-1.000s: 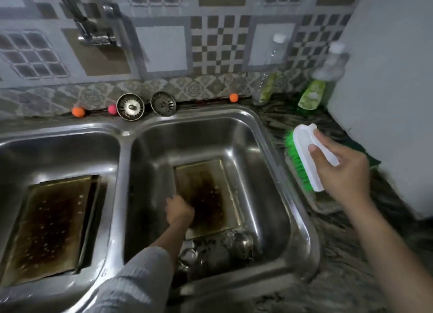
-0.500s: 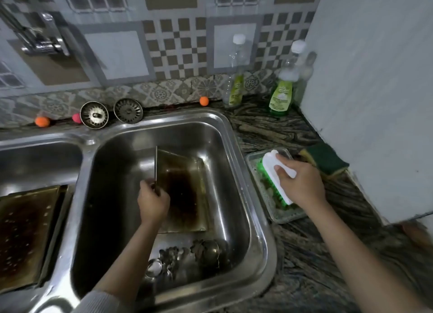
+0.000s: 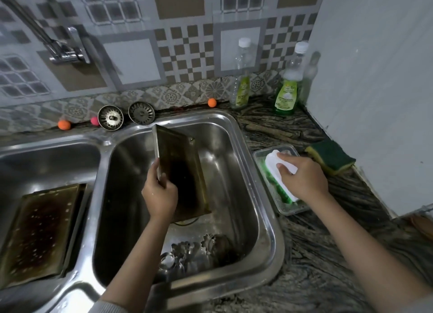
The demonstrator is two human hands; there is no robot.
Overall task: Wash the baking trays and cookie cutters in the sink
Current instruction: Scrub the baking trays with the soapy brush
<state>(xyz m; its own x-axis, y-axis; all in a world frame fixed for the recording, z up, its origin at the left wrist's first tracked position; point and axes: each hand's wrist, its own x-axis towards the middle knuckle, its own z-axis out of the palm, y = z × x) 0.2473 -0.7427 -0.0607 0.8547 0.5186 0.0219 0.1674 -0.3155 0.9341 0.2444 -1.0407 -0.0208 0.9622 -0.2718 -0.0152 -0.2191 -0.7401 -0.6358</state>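
Fingers of the left hand (image 3: 159, 193) curl round the near left edge of a stained baking tray (image 3: 181, 169), and that grip holds it tilted up on its long side inside the right basin of the sink (image 3: 269, 221), its far end rising away from the grip toward the back rim. Just below the grip, on the basin floor near the front wall, lies a cluster of metal cookie cutters (image 3: 196, 251). Well to the left of the grip, a second baking tray (image 3: 39, 233), dark with burnt marks, lies flat in the left basin. To the right of the grip, past the sink rim, the right hand (image 3: 302, 179) closes over the white back of a scrubbing brush (image 3: 278, 172), whose green bristles sit down in a clear plastic dish (image 3: 290, 209) on the surface (image 3: 304, 265). Just beyond that hand lies a green and yellow sponge (image 3: 332, 158), and farther back against the wall stand two soap bottles (image 3: 285, 94).
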